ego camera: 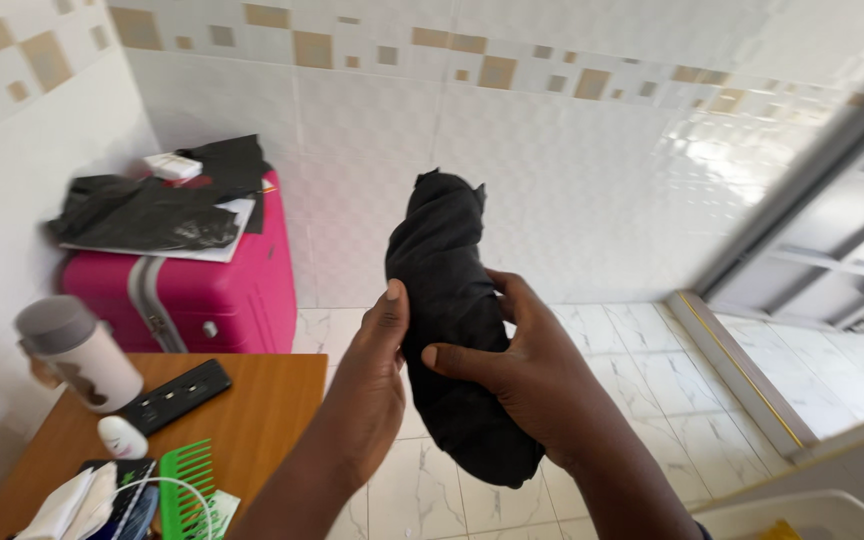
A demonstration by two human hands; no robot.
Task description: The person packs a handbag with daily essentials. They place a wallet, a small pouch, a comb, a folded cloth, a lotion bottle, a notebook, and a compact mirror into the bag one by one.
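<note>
Nearest the camera, the right hand and the left hand were both closed around a rolled black cloth, held in the air above the tiled floor. The roll's long axis was almost vertical, its top end pointing up toward the far wall and leaning slightly left. On the near left, a wooden table carried a grey-lidded cup, a black remote and a green comb. Farther left, a pink suitcase bore black bags and a small white box.
</note>
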